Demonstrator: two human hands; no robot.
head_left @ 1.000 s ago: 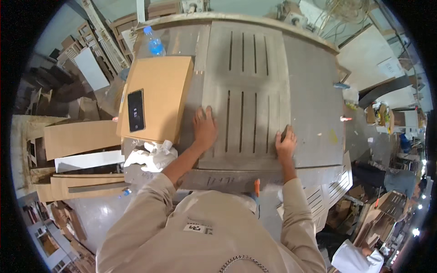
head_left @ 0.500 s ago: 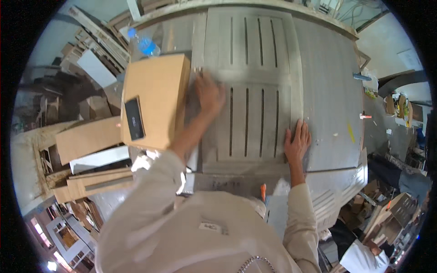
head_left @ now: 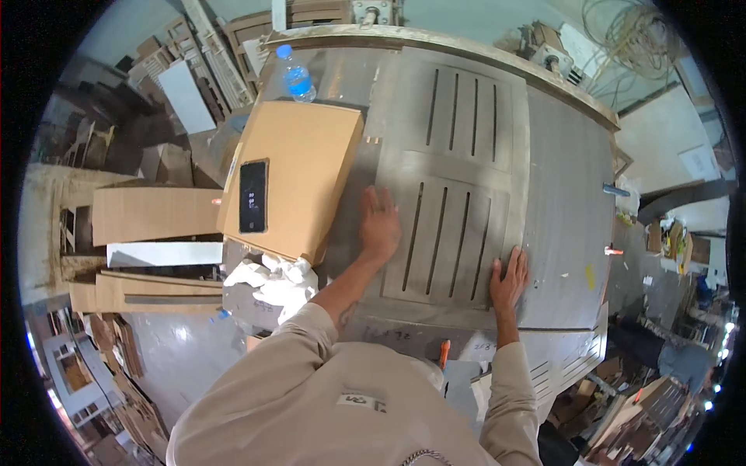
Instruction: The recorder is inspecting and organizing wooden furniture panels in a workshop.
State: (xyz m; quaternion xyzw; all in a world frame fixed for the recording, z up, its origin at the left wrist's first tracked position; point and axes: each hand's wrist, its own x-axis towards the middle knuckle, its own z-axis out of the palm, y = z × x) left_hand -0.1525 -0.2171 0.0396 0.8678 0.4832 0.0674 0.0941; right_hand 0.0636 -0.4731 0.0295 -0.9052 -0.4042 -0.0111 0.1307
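A flat grey cabinet door with two recessed panels, each cut with several long slots, lies on the worktable. My left hand rests along the door's left side, beside the nearer set of slots, fingers stretched forward and the palm down. On the door's right edge, close to its near corner, lies my right hand with the thumb and fingers apart. Neither hand grasps a separate object. To the left of my left hand is a closed cardboard box with a black phone on top.
A plastic water bottle stands behind the box, and crumpled white material lies in front of it. An orange-handled tool is at the near table edge. A raised beam borders the far side. Boards are stacked at left.
My left hand has slid nearer along the door's left side, from the middle rail to beside the nearer slots. My right hand stays at the right edge. The view has turned slightly.
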